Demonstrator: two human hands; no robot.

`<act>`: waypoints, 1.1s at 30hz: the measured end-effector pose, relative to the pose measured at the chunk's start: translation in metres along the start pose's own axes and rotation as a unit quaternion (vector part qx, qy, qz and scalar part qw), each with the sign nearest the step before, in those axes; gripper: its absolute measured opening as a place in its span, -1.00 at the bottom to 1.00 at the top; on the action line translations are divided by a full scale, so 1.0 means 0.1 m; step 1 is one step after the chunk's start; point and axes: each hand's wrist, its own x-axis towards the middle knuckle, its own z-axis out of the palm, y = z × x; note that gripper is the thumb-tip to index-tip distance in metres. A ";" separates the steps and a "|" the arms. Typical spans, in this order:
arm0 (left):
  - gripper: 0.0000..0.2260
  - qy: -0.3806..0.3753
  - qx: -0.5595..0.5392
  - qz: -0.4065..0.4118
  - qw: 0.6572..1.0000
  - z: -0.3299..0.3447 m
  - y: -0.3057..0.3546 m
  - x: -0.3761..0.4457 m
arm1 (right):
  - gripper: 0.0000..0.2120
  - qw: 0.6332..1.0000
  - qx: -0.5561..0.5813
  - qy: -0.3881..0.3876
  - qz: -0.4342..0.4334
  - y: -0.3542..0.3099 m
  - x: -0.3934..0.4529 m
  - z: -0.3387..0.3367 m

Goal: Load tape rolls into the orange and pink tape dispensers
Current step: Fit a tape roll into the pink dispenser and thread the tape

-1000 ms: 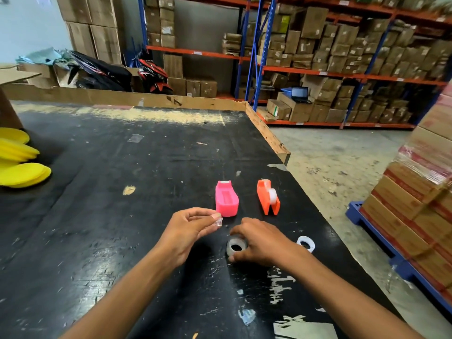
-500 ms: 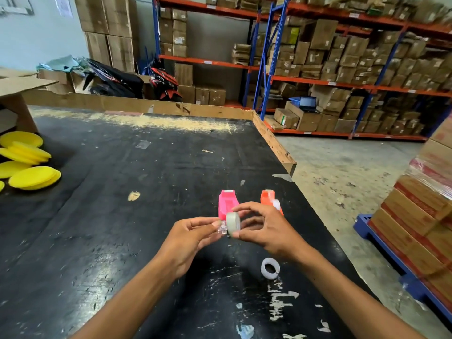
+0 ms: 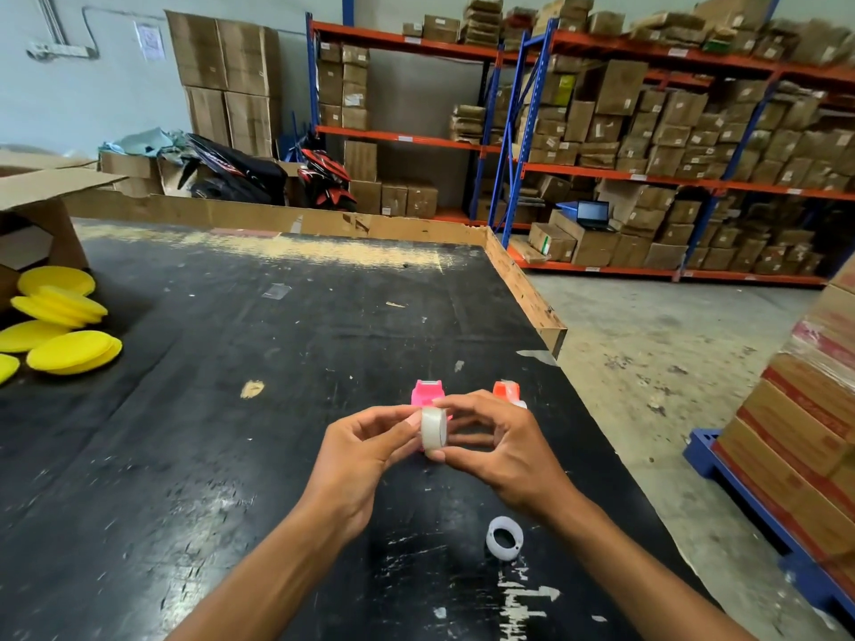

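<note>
Clear tape roll (image 3: 434, 427) (held upright) — pinched by fingers of left hand (image 3: 358, 448) and right hand (image 3: 502, 444) — above black table (image 3: 185, 409).

I hold a tape roll (image 3: 434, 427) between my left hand (image 3: 365, 448) and my right hand (image 3: 497, 444), above the near middle of the table (image 3: 231, 455). Just beyond the roll, two tape dispensers stand on the table side by side: one dispenser (image 3: 428, 391) on the left, the other dispenser (image 3: 505, 390) to its right, partly behind my right hand. A second tape roll (image 3: 504, 537) lies on the table nearer to me, to the right of my right forearm. Round pads (image 3: 65, 326) are piled at the table's far left edge, well apart from everything else. Shelving (image 3: 647, 145) stacked with boxes stands beyond the table, far right.
</note>
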 end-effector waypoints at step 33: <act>-0.88 0.032 0.258 0.108 0.960 0.22 -0.11 0.22 | -0.62 0.966 -0.237 -0.004 -0.107 0.14 0.29 -0.15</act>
